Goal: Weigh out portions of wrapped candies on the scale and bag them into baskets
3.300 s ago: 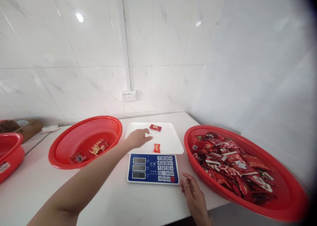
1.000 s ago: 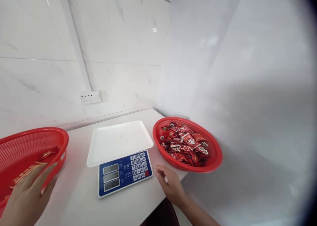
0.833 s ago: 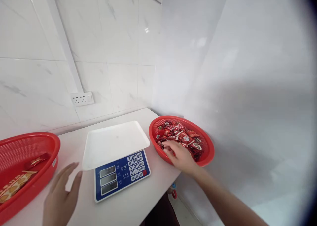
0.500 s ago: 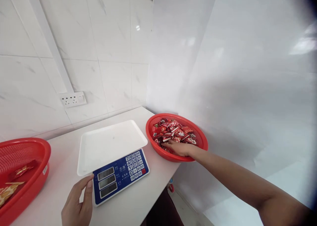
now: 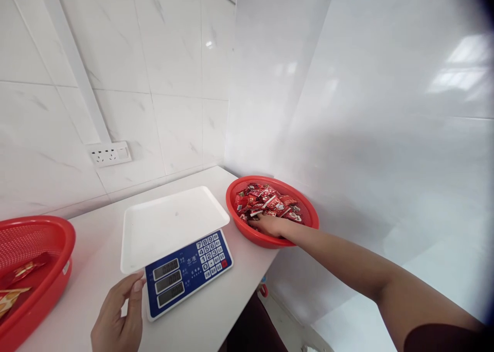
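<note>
In the head view a blue-and-white electronic scale [image 5: 189, 272] with a white weighing tray [image 5: 173, 223] stands on the table. Thumb and index fingertip nearly meet on my left hand [image 5: 119, 308], which is at the scale's left edge; anything pinched there is too small to make out. To the right, my right hand [image 5: 268, 225] reaches inside a red plastic basket [image 5: 314, 218]. Its fingers curl among red snack packets [image 5: 274, 203], and the fingertips are partly hidden by them. No packets lie on the tray.
A second red basket [image 5: 64, 244] with a few packets [image 5: 25, 269] stands at the left. The white table [image 5: 204, 313] runs along a tiled wall with a socket [image 5: 110, 154]. A smooth pale wall [image 5: 347, 161] bounds the right side.
My right hand has drawn its fingers in deeper among the packets, and the forearm sits slightly lower. My left hand stays at the scale's edge. The view has shifted slightly.
</note>
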A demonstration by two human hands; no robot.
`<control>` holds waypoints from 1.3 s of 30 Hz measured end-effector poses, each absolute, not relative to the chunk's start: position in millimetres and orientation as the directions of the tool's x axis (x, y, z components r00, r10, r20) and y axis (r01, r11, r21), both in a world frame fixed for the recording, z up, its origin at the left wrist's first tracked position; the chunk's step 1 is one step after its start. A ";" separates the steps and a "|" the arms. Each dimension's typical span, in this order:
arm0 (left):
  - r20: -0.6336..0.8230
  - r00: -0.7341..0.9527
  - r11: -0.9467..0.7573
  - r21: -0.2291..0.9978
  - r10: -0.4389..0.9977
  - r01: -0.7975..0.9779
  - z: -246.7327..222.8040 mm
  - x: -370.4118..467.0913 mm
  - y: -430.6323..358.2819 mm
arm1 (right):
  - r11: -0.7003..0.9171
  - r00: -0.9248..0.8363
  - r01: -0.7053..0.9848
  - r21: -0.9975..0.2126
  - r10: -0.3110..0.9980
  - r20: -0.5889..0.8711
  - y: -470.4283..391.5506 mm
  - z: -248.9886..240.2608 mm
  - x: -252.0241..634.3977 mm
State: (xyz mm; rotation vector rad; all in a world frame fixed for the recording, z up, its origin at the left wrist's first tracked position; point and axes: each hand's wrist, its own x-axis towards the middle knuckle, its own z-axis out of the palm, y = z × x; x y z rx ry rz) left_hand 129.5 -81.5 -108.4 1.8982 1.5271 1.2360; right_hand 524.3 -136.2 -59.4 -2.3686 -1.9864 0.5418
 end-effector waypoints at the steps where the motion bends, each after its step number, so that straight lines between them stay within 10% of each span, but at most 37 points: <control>1: 0.384 0.010 -0.322 0.760 0.923 0.565 -108.4 129.5 -81.6 | -0.199 0.138 0.955 -0.220 0.955 -0.263 -135.8 -59.2 524.6; 20: 0.463 0.055 -0.397 0.686 0.885 0.610 -111.7 128.6 -74.7 | -0.206 0.223 0.854 -0.478 0.975 -0.021 -127.6 -42.6 550.0; 39: 0.462 0.028 -0.396 0.726 0.887 0.563 -116.8 127.3 -72.1 | -0.097 0.474 0.223 -0.970 0.880 0.021 -115.8 -12.8 569.8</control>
